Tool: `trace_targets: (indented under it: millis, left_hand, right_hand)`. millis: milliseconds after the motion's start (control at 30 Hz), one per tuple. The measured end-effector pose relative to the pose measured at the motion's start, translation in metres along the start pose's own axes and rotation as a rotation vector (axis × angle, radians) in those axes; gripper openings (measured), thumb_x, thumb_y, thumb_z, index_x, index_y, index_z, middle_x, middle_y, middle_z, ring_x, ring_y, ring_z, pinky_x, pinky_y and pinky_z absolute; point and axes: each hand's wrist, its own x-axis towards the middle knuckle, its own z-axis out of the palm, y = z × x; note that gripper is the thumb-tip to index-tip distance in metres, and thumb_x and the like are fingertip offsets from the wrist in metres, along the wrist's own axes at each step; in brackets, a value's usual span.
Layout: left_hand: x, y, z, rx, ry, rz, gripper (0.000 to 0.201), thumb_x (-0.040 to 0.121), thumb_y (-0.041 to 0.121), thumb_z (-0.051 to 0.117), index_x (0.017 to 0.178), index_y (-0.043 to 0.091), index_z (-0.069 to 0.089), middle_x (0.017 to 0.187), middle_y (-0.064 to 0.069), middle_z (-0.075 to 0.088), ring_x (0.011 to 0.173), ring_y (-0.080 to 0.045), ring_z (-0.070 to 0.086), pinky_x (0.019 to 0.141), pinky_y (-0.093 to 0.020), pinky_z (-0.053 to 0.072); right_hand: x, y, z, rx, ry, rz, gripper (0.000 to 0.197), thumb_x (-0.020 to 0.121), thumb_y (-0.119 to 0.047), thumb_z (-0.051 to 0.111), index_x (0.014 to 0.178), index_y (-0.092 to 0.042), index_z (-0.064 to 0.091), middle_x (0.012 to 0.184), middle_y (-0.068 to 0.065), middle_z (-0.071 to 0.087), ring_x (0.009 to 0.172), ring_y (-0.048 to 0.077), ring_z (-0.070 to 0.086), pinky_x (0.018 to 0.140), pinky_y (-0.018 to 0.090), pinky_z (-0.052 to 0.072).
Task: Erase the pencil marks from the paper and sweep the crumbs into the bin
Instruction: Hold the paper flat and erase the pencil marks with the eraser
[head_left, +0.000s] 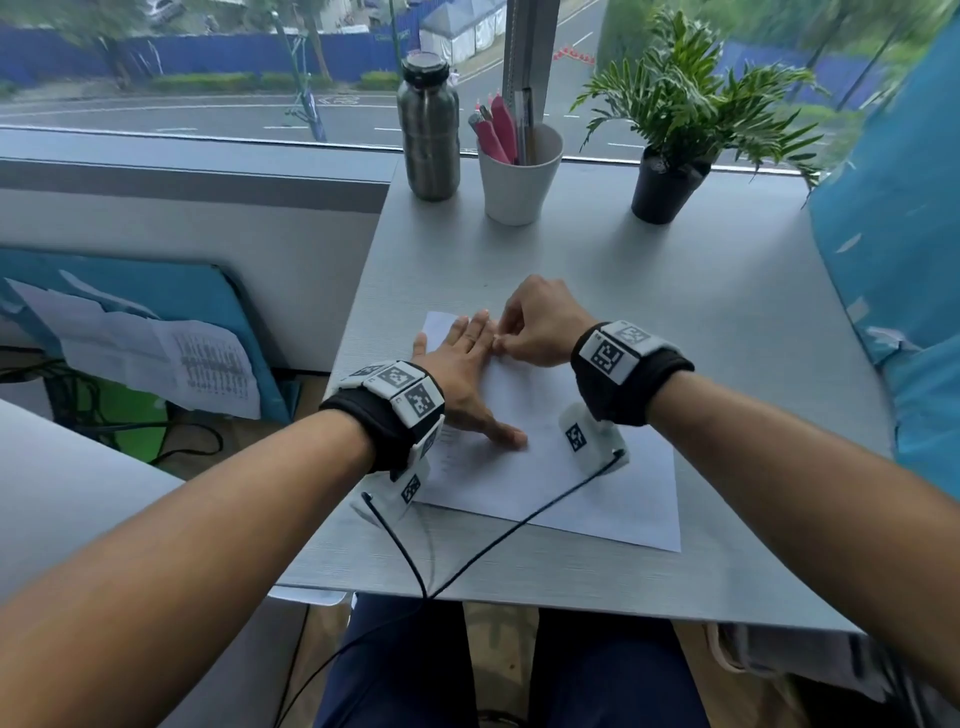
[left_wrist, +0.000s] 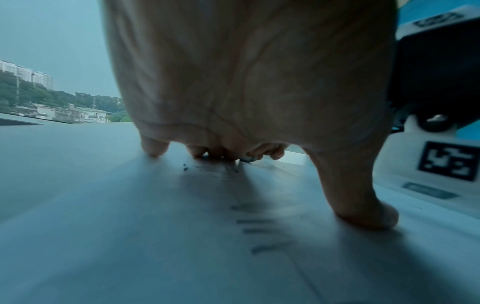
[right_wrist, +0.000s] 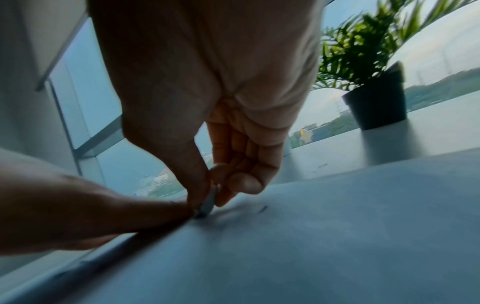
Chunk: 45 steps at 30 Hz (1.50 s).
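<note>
A white sheet of paper (head_left: 561, 478) lies on the grey table (head_left: 675, 322). My left hand (head_left: 467, 364) lies flat on the paper's upper left part, fingers straight, pressing it down. My right hand (head_left: 530, 327) pinches a small grey eraser (right_wrist: 207, 203) between thumb and forefinger, its tip on the paper beside my left fingers. Dark pencil marks (left_wrist: 257, 228) run across the paper under my left palm. A few dark crumbs (left_wrist: 185, 167) lie near the fingertips. No bin shows in any view.
At the table's far edge stand a steel bottle (head_left: 428, 130), a white cup with pens (head_left: 519, 176) and a potted plant (head_left: 670, 182). A blue bag (head_left: 893, 260) hangs at the right. Papers and cables (head_left: 156, 364) lie low on the left.
</note>
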Motion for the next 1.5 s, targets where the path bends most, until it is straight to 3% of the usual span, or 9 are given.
trace_targets:
  millis: [100,300,467,700,867,1033,1200,1367,1500]
  left_hand:
    - [-0.002,0.001,0.000,-0.007,0.004,-0.006,0.149,0.052,0.087,0.064,0.150,0.017,-0.024,0.157,0.006,-0.030,0.145,-0.011,-0.025,0.114,-0.050,-0.013]
    - [-0.005,0.001,0.001,-0.011,0.007,-0.019,0.149,0.053,0.086,0.064,0.150,0.016,-0.024,0.157,0.005,-0.030,0.145,-0.011,-0.025,0.115,-0.049,-0.014]
    - [-0.003,0.000,0.000,-0.018,0.010,-0.017,0.150,0.052,0.088,0.063,0.150,0.015,-0.024,0.157,0.004,-0.030,0.144,-0.011,-0.025,0.114,-0.049,-0.013]
    - [-0.002,0.000,0.002,-0.005,0.012,-0.014,0.150,0.052,0.089,0.061,0.150,0.015,-0.025,0.157,0.005,-0.031,0.144,-0.011,-0.026,0.114,-0.049,-0.015]
    - [-0.002,0.001,0.001,-0.016,0.017,-0.013,0.149,0.052,0.088,0.062,0.150,0.015,-0.025,0.157,0.004,-0.030,0.145,-0.011,-0.025,0.115,-0.051,-0.011]
    - [-0.004,0.000,0.001,-0.012,0.005,-0.014,0.150,0.053,0.088,0.063,0.150,0.015,-0.024,0.157,0.005,-0.030,0.144,-0.011,-0.025,0.115,-0.051,-0.013]
    - [-0.003,0.000,0.000,-0.016,0.004,-0.014,0.150,0.052,0.088,0.062,0.150,0.016,-0.025,0.157,0.006,-0.031,0.144,-0.010,-0.026,0.114,-0.050,-0.013]
    - [-0.003,0.001,0.001,-0.006,0.006,-0.014,0.149,0.053,0.088,0.062,0.150,0.016,-0.024,0.157,0.006,-0.031,0.144,-0.010,-0.026,0.114,-0.050,-0.013]
    - [-0.002,-0.002,0.002,-0.002,0.010,0.004,0.144,0.052,0.088,0.062,0.151,0.027,-0.023,0.156,0.004,-0.032,0.144,-0.013,-0.026,0.113,-0.052,-0.014]
  right_hand:
    - [0.005,0.009,-0.005,0.054,0.047,0.083,0.015,0.074,-0.022,0.075,0.081,-0.010,0.079,0.080,0.006,0.075,0.075,0.015,0.067,0.064,0.021,0.048]
    - [0.002,0.020,-0.014,0.082,0.107,0.231,0.017,0.060,-0.022,0.081,0.068,-0.007,0.077,0.067,0.007,0.073,0.066,0.016,0.070,0.064,0.031,0.061]
    - [0.006,-0.001,-0.011,0.247,0.000,0.290,0.012,0.063,-0.013,0.081,0.066,-0.004,0.074,0.063,0.013,0.072,0.055,0.020,0.070,0.060,0.035,0.062]
    - [0.004,0.013,-0.027,0.228,-0.002,0.409,0.015,0.060,-0.006,0.084,0.068,0.002,0.073,0.063,0.012,0.072,0.049,0.019,0.067,0.054,0.032,0.060]
    - [0.008,-0.012,-0.019,0.307,-0.062,0.367,0.021,0.060,-0.004,0.085,0.076,0.005,0.074,0.064,0.013,0.072,0.055,0.020,0.069,0.063,0.038,0.062]
    - [0.007,0.013,-0.026,0.252,-0.015,0.445,0.015,0.058,-0.005,0.082,0.066,0.002,0.072,0.059,0.012,0.070,0.049,0.021,0.066,0.063,0.043,0.062]
    - [0.008,0.001,-0.025,0.257,-0.021,0.351,0.019,0.064,-0.009,0.085,0.074,0.002,0.075,0.068,0.012,0.074,0.061,0.020,0.073,0.060,0.033,0.062]
    - [0.012,0.008,-0.016,0.174,0.010,0.328,0.014,0.063,-0.011,0.080,0.073,-0.001,0.075,0.070,0.014,0.074,0.062,0.023,0.073,0.062,0.038,0.062]
    - [0.006,0.021,-0.025,0.015,0.086,0.170,0.010,0.070,-0.015,0.080,0.078,-0.010,0.077,0.080,0.006,0.074,0.073,0.015,0.067,0.069,0.025,0.056]
